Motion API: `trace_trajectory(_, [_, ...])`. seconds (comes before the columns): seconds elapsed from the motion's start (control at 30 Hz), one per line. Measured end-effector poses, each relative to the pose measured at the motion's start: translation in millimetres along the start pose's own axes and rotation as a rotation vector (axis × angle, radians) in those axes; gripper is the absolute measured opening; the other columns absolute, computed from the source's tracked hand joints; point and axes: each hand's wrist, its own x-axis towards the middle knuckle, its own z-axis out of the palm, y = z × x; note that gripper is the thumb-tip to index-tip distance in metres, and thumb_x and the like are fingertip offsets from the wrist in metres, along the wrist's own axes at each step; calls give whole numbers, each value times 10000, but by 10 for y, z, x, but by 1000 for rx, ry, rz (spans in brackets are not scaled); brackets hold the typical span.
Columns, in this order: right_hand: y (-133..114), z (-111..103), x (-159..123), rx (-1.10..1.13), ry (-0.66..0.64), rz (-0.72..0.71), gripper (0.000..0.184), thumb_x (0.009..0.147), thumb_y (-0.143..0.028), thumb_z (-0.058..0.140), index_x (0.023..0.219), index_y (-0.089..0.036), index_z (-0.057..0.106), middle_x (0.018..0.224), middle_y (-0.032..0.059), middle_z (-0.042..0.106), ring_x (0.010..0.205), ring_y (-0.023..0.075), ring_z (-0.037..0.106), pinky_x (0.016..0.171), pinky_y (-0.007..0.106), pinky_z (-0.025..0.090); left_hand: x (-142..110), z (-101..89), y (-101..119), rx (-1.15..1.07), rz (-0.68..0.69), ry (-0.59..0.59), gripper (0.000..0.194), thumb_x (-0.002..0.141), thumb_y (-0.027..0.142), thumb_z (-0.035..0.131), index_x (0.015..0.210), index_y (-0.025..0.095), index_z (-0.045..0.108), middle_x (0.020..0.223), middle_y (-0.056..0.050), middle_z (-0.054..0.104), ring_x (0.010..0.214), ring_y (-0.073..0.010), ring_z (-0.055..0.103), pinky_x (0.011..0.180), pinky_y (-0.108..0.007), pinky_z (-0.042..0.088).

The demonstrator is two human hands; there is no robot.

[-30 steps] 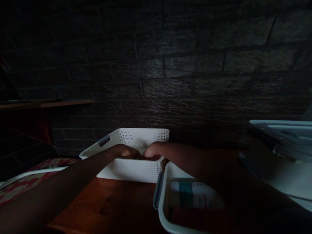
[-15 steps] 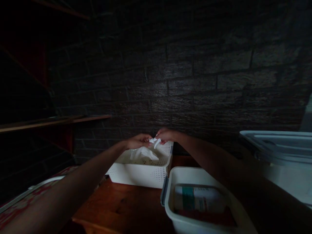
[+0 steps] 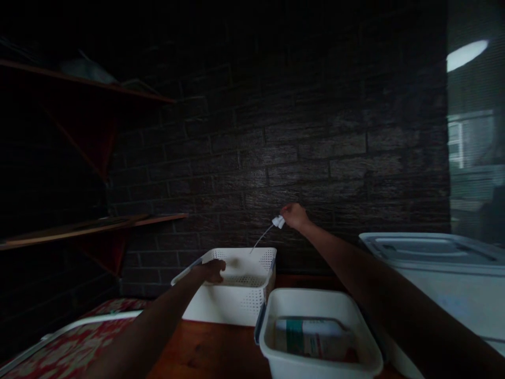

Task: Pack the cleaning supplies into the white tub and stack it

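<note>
My right hand point(image 3: 295, 216) is raised above the back right of a white perforated basket point(image 3: 224, 308). Its fingers are closed on a small white bundle point(image 3: 278, 221), whose exact kind I cannot make out. From this bundle a thin pale cord point(image 3: 261, 238) slants down to the left towards the basket's back rim. My left hand point(image 3: 214, 270) is over the left part of the basket, fingers loosely curled and apart, with nothing visible in them. The perforated basket floor shows beyond it.
A white bin point(image 3: 321, 297) holding a white bottle with a green band point(image 3: 294, 337) stands at the front right. Further right is a lidded storage box point(image 3: 430, 247). Wooden shelves point(image 3: 153, 218) jut out at left; a dark brick wall point(image 3: 252, 173) rises behind the wooden tabletop point(image 3: 209, 350).
My hands were together on white material over the basket. My right hand has moved up and right with the white bundle; my left has let go and lowered. The view has shifted.
</note>
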Motion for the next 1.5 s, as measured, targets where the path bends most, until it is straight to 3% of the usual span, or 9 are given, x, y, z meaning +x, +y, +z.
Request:
trace_trajectory(0.1, [3, -170, -152, 80, 51, -46, 250, 977, -369, 627, 1054, -139, 688, 972, 52, 714, 823, 172, 687, 767, 353, 574, 116, -48, 195, 2, -4, 14, 292, 950, 373, 640, 1106, 127, 669, 1123, -86, 688, 1035, -244, 661, 935, -455, 545])
trace_trajectory(0.23, [21, -254, -549, 222, 30, -168, 222, 923, -320, 645, 1064, -160, 707, 770, 17, 707, 649, 156, 657, 624, 276, 520, 177, 233, 724, -100, 127, 21, 398, 1006, 456, 506, 1262, 186, 648, 1304, -89, 673, 1251, -248, 581, 1115, -411, 417])
trace_trajectory(0.37, [79, -396, -975, 358, -76, -313, 336, 904, -403, 658, 1161, -187, 639, 775, -1, 704, 661, 152, 652, 579, 243, 483, 48, 665, 1263, -320, 268, -129, 435, 1020, 452, 485, 1345, 194, 613, 1297, -93, 678, 1195, -236, 619, 1053, -373, 463])
trace_trajectory(0.53, [174, -606, -1248, 582, -72, -406, 297, 890, -419, 716, 1059, -181, 658, 852, 24, 714, 753, 156, 646, 664, 260, 485, -43, 954, 1559, -621, 222, -246, 366, 980, 420, 581, 1170, 116, 654, 1052, -119, 707, 862, -205, 697, 793, -350, 567])
trace_trajectory(0.77, [140, -678, -1311, 891, 85, -326, 357, 959, -406, 638, 1271, -234, 666, 1029, 43, 761, 956, 201, 688, 932, 351, 495, 29, 1156, 1780, -1119, 108, -194, 275, 987, 338, 569, 1127, 114, 644, 1031, -109, 640, 803, -178, 641, 695, -338, 550])
trace_trajectory(0.9, [147, -718, -1375, 838, 136, -354, 317, 952, -386, 661, 1236, -257, 719, 1139, 49, 758, 1092, 223, 674, 973, 338, 496, 127, 1330, 1798, -1320, 82, -251, 255, 989, 302, 565, 1169, 142, 648, 890, -58, 597, 655, -100, 522, 551, -227, 379])
trace_trajectory(1.13, [310, -649, -1497, 756, 108, -412, 373, 940, -319, 693, 1312, -341, 673, 1261, 36, 709, 1163, 217, 662, 1030, 347, 502, 157, 1579, 1706, -1362, 95, -275, 338, 946, 336, 661, 1258, 207, 640, 799, -2, 518, 631, -62, 445, 574, -199, 302])
trace_trajectory(1.33, [366, -647, -1544, 599, 97, -486, 409, 939, -306, 674, 1347, -330, 649, 1219, 65, 665, 1068, 218, 669, 939, 352, 558, 164, 1615, 1586, -1443, 108, -368, 311, 970, 325, 602, 1248, 196, 649, 930, -62, 586, 639, -92, 512, 553, -223, 381])
trace_trajectory(1.5, [380, -646, -1578, 590, 93, -435, 382, 920, -313, 692, 1301, -327, 669, 1105, 68, 669, 994, 231, 684, 863, 370, 604, 110, 1602, 1579, -1403, 94, -402, 309, 1005, 293, 510, 1223, 132, 660, 799, -67, 603, 610, -141, 598, 544, -259, 491])
